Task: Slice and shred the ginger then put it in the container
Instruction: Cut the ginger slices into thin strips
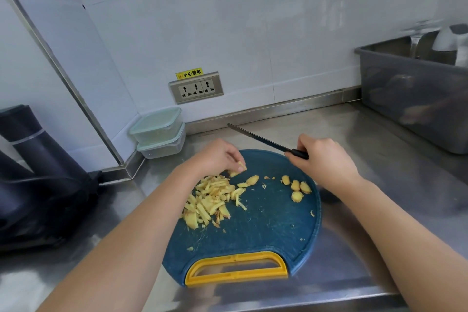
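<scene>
Two stacked lidded containers stand on the steel bench, beyond the far left edge of the round blue cutting board. Over the board's far left part, the left hand pinches a small ginger piece between thumb and fingertips. It is just past the far end of the shredded ginger pile, which covers the board's left half. On the board's right part lie several unshredded ginger slices, some touching one another. At the board's far right edge, the right hand is wrapped around the black handle of a narrow knife, whose blade points away leftward past the board's far edge.

Shredding looks mostly done, with the pinched piece and the right-side slices left to cut. The piece should probably be set flat on the bare middle of the board, clear of the pile. With the fingertips tucked back, the blade can come down in thin, even strokes to match the existing strips. Scraps this small tend to slip, so the holding fingers are at risk. Stacking the remaining slices would speed the work. A container lid must come off before loading.
</scene>
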Motion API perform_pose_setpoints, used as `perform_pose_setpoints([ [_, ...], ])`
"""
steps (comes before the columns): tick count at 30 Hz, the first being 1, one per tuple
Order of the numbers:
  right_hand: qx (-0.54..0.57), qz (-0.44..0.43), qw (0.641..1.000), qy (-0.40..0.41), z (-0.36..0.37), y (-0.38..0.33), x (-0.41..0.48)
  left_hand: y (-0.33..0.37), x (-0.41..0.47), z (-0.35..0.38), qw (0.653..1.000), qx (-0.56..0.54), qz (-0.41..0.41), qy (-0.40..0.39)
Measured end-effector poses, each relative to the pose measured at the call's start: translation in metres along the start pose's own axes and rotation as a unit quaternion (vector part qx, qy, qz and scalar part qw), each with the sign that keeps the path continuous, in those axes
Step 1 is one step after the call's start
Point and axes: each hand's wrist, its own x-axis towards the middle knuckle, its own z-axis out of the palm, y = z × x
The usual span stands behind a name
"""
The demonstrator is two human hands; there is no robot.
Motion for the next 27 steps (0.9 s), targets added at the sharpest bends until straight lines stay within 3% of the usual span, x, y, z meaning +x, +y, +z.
perform_pose_setpoints([
  [3, 0.010, -0.003, 1.000, 0.008, 0.000, 0.000, 0.001, 0.002, -0.001, -0.004, 0.993, -0.098, 0.008, 0.060],
  [6, 0.022, -0.005, 1.000, 0.016, 0.000, 0.002, 0.002, 0.012, -0.011, -0.005, 0.985, -0.170, -0.001, -0.012],
  [9, 0.025, -0.003, 0.999, 0.019, 0.000, 0.003, 0.002, 0.026, -0.026, 0.008, 0.978, -0.152, 0.015, -0.140],
  [11, 0.024, -0.001, 1.000, 0.019, 0.000, 0.003, 0.002, 0.032, -0.031, 0.021, 0.976, -0.126, 0.029, -0.175],
  [13, 0.018, 0.000, 1.000, 0.016, 0.000, 0.003, 0.002, 0.032, -0.031, 0.026, 0.984, -0.091, 0.050, -0.145],
  [17, 0.008, 0.003, 1.000, 0.005, 0.002, 0.003, 0.002, 0.012, -0.024, 0.008, 0.997, 0.071, 0.009, 0.017],
  [19, 0.005, 0.002, 1.000, 0.005, 0.003, 0.004, 0.002, -0.005, -0.024, 0.001, 0.989, 0.139, -0.052, -0.004],
  [21, 0.006, -0.001, 1.000, 0.004, 0.003, 0.004, 0.002, -0.018, -0.025, 0.000, 0.988, 0.130, -0.078, -0.025],
  [27, 0.003, -0.005, 1.000, -0.001, 0.003, 0.003, 0.002, -0.026, -0.030, -0.019, 0.989, 0.077, -0.044, -0.118],
])
